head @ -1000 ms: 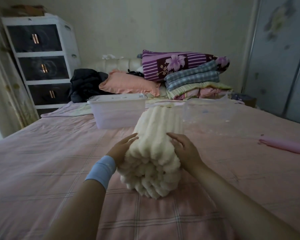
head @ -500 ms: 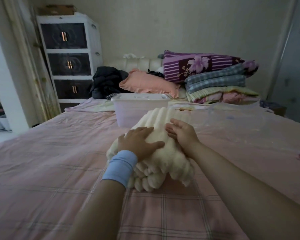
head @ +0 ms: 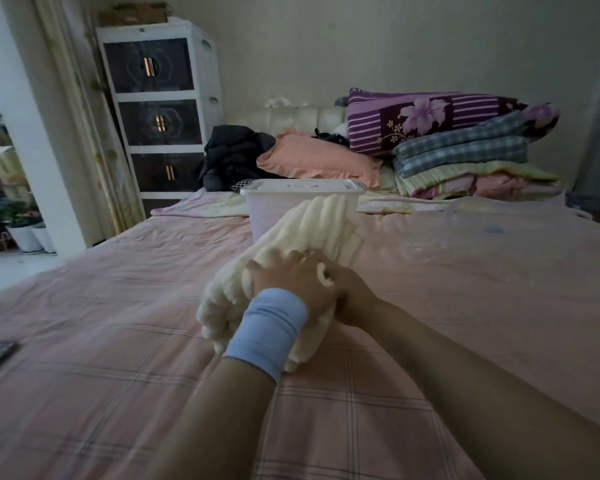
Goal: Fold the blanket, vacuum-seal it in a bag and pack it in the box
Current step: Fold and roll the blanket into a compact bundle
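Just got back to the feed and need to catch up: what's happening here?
A person has both hands on a folded cream blanket lying on the bed: the left hand presses its top, the right hand is beside it. The lidded box sits just behind, and the clear bag lies flat to the right.

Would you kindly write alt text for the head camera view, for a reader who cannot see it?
Two hands, the left hand in a blue wristband and the right hand beside it, press on a folded cream blanket on a pink checked bed. A lidded plastic box stands behind it, with a clear bag to the right.
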Tool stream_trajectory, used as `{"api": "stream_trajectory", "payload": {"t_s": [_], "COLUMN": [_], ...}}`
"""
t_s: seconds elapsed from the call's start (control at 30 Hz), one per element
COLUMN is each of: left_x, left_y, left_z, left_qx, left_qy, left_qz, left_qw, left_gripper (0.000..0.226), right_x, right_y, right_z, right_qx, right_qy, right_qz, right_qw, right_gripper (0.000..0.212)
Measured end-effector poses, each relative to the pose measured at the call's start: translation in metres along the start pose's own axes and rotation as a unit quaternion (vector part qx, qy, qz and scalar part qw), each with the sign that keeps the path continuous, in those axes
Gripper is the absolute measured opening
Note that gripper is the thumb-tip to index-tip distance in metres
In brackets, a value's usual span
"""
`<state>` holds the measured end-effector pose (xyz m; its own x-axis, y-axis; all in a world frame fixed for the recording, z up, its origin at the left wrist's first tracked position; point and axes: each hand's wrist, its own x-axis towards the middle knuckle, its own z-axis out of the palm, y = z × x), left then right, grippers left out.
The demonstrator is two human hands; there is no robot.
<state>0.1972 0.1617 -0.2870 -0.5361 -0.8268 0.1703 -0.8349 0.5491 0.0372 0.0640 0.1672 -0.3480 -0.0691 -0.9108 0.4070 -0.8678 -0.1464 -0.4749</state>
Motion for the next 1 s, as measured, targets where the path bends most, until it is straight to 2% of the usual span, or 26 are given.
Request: {"api": "stream_trajectory", "payload": {"t_s": [0.07,0.13,0.23,0.43,0.53,0.63,0.73,0.87,1.0], "left_x": [0.0,0.005,0.013,0.01,0.012,0.019,0.026,0.026,0.014], "left_y": [-0.021,-0.046,-0.076,-0.066,-0.041,-0.018,-0.013,-0.023,-0.04], "left_z": [0.017,0.024,0.023,0.01,0.01,0.029,0.054,0.057,0.049], "left_qx": [0.08,0.09,0.065,0.083,0.11,0.161,0.201,0.189,0.142], "left_qy": [-0.036,-0.057,-0.07,-0.086,-0.064,-0.031,0.027,0.075,0.101], "left_qz": [0.016,0.028,0.032,0.044,-0.011,-0.081,-0.081,-0.031,0.043], "left_qw": [0.996,0.994,0.995,0.992,0.992,0.983,0.976,0.979,0.984], "left_gripper": [0.078,0.087,0.086,0.07,0.075,0.098,0.091,0.088,0.083], "right_x": [0.009,0.019,0.025,0.07,0.091,0.097,0.091,0.079,0.063], "right_y": [0.006,0.023,0.04,0.022,0.016,0.027,0.038,0.049,0.059], "right_z": [0.001,0.003,-0.001,-0.01,-0.006,0.007,0.017,0.024,0.034], "right_qx": [-0.052,-0.16,-0.315,-0.376,-0.421,-0.412,-0.404,-0.298,-0.213], "right_qy": [-0.003,-0.018,-0.064,-0.012,-0.072,-0.1,-0.08,-0.034,0.056], "right_qz": [-0.07,-0.122,-0.086,-0.15,-0.156,-0.121,-0.099,-0.092,-0.119], "right_qw": [0.996,0.979,0.943,0.914,0.89,0.897,0.906,0.949,0.968], "right_gripper": [0.058,0.087,0.115,0.156,0.163,0.16,0.154,0.098,0.057]}}
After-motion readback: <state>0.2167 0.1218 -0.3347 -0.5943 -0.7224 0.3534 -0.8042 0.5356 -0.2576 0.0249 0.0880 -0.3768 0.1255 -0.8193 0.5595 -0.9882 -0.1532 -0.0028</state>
